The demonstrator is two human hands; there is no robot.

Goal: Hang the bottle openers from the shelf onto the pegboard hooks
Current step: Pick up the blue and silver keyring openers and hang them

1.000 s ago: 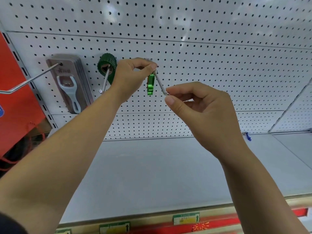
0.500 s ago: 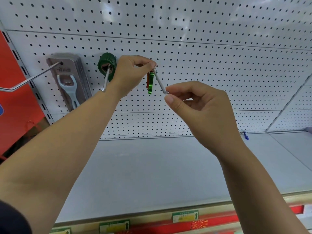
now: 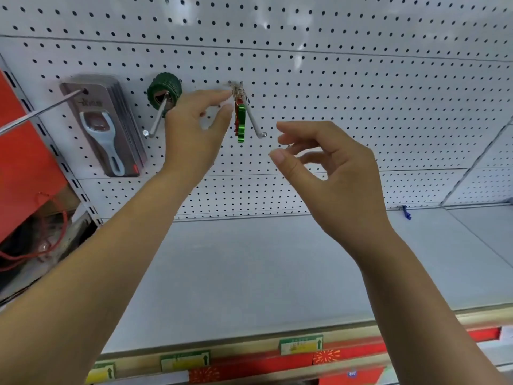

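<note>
Two hands are raised before the pegboard (image 3: 361, 93). Green bottle opener (image 3: 242, 123) hangs from the hook (image 3: 254, 120), upper centre of frame, with a red opener (image 3: 236, 118) close behind it. Left hand (image 3: 194, 132), centre-left: fingers relaxed and apart, gripping nothing. Its index tip is just beside the key rings at the base of the hook; contact cannot be confirmed. Right hand (image 3: 333, 168), centre-right: loosely curled, holding nothing, apart from the hook tip. Round green opener (image 3: 161, 86) sits on a second hook (image 3: 156, 120) further left. Packaged openers (image 3: 105, 129) hang at upper left. Shelf (image 3: 249, 259) lies below.
</note>
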